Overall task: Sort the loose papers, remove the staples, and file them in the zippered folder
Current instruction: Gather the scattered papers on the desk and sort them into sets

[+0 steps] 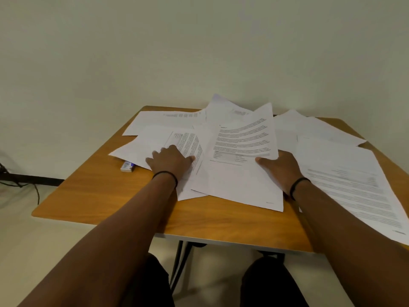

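Several loose printed papers [345,173] lie scattered over the wooden table [115,196]. My left hand [170,159] rests flat on a printed sheet [146,145] at the left of the pile, fingers spread. My right hand [281,165] grips the lower right edge of a thin stapled bundle [243,138] in the middle; its thumb lies on top and the fingers are hidden under the paper, which lifts at that edge. No zippered folder is in view.
A small blue and silver staple remover or stapler [128,166] lies on the table just left of my left hand, partly under a sheet. The table stands against a wall. Cables [26,185] run along the floor at the left. My knees are below the table's near edge.
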The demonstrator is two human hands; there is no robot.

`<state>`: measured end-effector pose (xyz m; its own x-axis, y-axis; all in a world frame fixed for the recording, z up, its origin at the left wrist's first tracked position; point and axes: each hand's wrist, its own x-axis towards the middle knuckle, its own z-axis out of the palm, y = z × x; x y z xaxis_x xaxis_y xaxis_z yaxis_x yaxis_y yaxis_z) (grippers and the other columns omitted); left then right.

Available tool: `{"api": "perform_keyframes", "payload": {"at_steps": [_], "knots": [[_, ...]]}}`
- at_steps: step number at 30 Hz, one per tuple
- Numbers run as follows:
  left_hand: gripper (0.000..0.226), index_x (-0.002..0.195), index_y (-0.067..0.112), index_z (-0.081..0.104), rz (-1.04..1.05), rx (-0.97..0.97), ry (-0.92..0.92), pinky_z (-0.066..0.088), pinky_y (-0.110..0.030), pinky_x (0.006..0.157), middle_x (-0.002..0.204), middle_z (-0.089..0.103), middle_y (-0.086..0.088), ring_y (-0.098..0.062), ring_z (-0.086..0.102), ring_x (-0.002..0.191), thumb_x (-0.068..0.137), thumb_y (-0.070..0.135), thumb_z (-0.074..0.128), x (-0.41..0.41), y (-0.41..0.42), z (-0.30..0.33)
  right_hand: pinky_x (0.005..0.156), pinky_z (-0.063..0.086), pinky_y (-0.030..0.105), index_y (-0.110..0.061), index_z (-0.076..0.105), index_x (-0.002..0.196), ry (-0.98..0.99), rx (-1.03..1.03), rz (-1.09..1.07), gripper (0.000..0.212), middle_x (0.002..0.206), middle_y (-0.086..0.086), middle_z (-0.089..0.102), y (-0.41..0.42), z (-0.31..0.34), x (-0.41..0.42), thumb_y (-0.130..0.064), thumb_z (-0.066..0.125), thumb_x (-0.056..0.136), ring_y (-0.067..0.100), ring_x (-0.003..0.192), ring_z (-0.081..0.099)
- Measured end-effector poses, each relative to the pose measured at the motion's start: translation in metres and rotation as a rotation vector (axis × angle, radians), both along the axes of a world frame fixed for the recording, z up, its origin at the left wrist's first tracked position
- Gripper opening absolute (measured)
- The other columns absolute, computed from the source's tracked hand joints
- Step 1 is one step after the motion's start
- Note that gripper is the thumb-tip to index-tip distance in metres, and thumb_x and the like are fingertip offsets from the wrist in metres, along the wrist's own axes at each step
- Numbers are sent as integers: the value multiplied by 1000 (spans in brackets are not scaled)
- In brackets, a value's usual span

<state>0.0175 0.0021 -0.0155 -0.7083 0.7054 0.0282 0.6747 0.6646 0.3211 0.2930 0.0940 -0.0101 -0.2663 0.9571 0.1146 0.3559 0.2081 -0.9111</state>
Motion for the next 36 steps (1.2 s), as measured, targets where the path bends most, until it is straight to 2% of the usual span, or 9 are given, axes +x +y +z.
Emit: {"api": "perform_keyframes", "payload": {"at_steps": [5,11,14,17,23,27,29,32,36], "knots": [[60,120,17,58,-45,38,9,42,-51,103,120,66,-10,-33,57,117,86,67,59,-1,-2,2,66,48,21,-28,68,102,-20,12,11,12,98,-8,68,1,1,-1,-24,70,91,6,83,63],[49,101,14,66,-76,201,162,48,-42,91,102,67,-8,-32,59,104,91,60,54,9,11,11,78,54,27,-23,71,113,59,-1,-7,23,104,-7,70,0,2,1,-24,71,90,13,92,67],[52,78,13,58,-81,273,-124,53,-37,79,83,67,-7,-27,65,84,90,64,54,16,27,11,73,51,23,-30,69,105,32,4,5,15,98,-12,68,0,-2,4,-26,70,91,7,88,65],[50,81,12,56,-34,342,-353,48,-32,68,73,61,-3,-24,61,74,88,62,60,18,40,16,70,49,20,-34,67,101,29,2,18,13,92,-19,66,1,-3,4,-26,70,91,3,87,64],[19,81,7,65,61,371,-585,56,-32,69,75,71,-8,-24,65,65,80,24,72,22,77,24,73,53,24,-39,66,90,83,-41,19,16,89,-21,66,6,-6,6,-24,71,90,5,86,66],[17,74,9,60,68,432,-629,50,-29,63,77,70,-9,-21,61,63,79,18,74,24,82,22,76,54,26,-36,68,94,112,-75,12,15,91,-18,68,10,-6,5,-23,72,90,7,87,67],[22,68,10,55,112,530,-682,54,-33,65,75,69,-12,-28,63,64,76,14,75,25,80,26,79,56,28,-33,70,97,128,-95,-7,13,94,-14,70,10,-4,4,-23,73,89,10,89,68],[24,62,13,48,124,707,-615,58,-39,67,65,58,-5,-31,63,66,75,10,68,26,72,39,74,54,24,-27,70,105,194,-143,-71,14,93,-13,69,8,-2,4,-24,71,91,9,87,67],[28,68,16,42,35,1047,-377,37,-18,53,63,44,6,-10,41,57,88,10,60,23,47,84,64,52,21,-21,68,107,309,-222,-123,15,91,-9,67,5,6,4,-18,70,92,10,83,66]]}}
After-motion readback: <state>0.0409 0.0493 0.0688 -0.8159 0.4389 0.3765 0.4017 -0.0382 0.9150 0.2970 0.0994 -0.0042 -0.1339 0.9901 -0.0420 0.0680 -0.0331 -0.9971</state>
